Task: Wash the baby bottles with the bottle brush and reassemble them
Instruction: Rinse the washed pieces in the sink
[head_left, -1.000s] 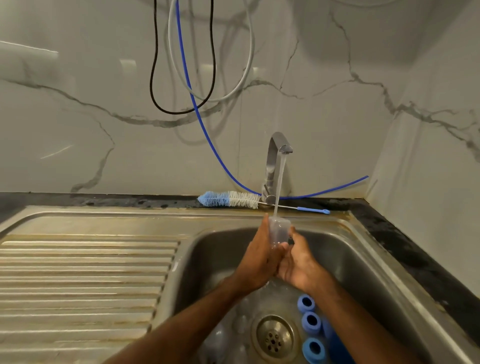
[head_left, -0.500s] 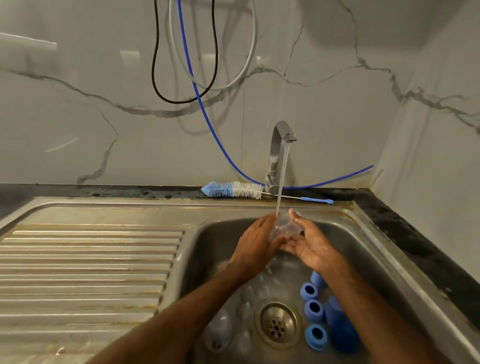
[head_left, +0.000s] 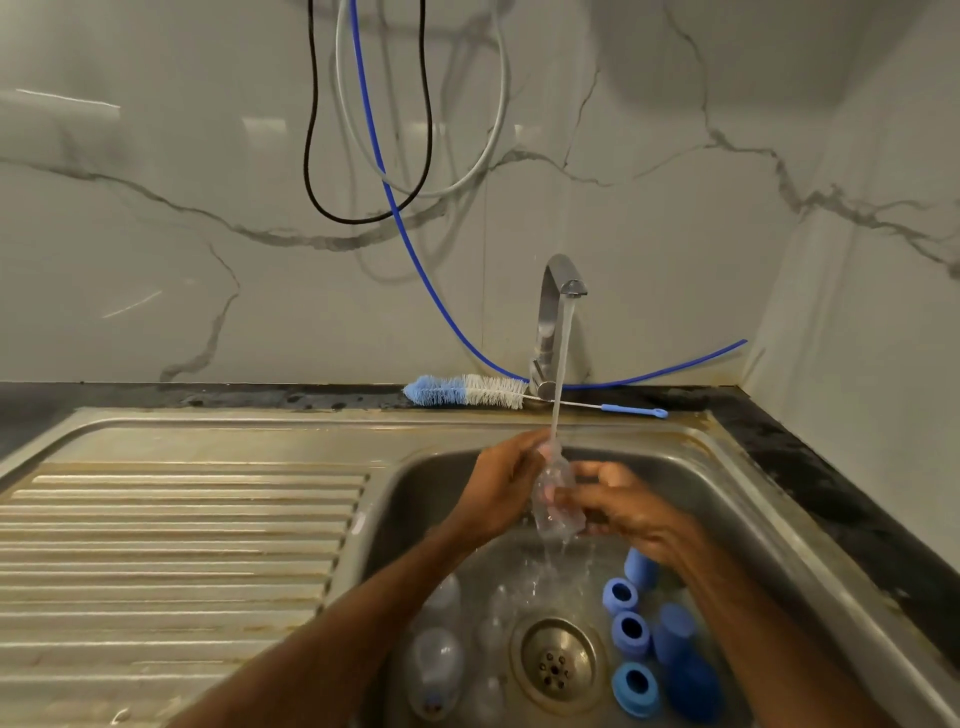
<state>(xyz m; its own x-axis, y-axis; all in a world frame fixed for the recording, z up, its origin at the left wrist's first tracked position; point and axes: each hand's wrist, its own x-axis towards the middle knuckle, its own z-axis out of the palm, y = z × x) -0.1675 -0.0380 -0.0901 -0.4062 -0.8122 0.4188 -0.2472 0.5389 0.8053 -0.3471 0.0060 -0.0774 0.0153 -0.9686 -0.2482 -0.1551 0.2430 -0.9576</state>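
Note:
Both hands hold a clear baby bottle (head_left: 553, 512) under the running tap (head_left: 558, 291) over the sink basin (head_left: 727, 499). My left hand (head_left: 501, 491) grips its upper part. My right hand (head_left: 621, 506) grips its lower part. Water runs over the bottle and spills down. The bottle brush (head_left: 467, 391), blue and white bristles with a blue handle tip, lies on the back ledge behind the sink. On the basin floor lie clear bottles (head_left: 436, 660) at the left and several blue rings and caps (head_left: 631, 631) at the right of the drain (head_left: 556, 660).
A ribbed steel draining board (head_left: 171, 545) fills the left. A blue hose (head_left: 415, 260) and black and grey cables hang on the marble wall behind the tap. A dark counter edge (head_left: 841, 509) runs along the right.
The bottle has been turned from lying across my palms to a more upright tilt, and both hands now grip it lower in the stream. The camera view shifted slightly.

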